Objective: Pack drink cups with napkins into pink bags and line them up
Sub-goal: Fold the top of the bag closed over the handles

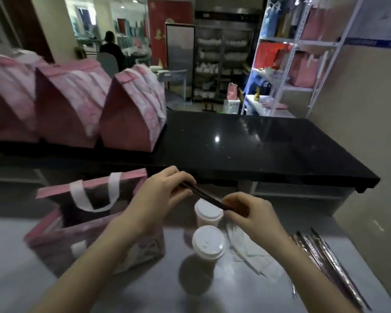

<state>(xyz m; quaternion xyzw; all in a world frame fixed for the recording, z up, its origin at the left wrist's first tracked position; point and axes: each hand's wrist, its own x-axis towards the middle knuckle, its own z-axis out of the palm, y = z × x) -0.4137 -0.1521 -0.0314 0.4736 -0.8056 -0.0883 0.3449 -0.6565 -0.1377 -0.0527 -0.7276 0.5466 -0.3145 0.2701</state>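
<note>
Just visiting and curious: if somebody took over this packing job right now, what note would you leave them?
Hands: left hand and right hand each pinch one end of a dark thin stick above the cups.
Things: two lidded cups stand on the grey table, with the napkins just to their right. The open pink bag is on their left.
Done: three closed pink bags stand in a row on the black counter.
Left: put cups and napkins into the open bag, then add it to the row.
</note>
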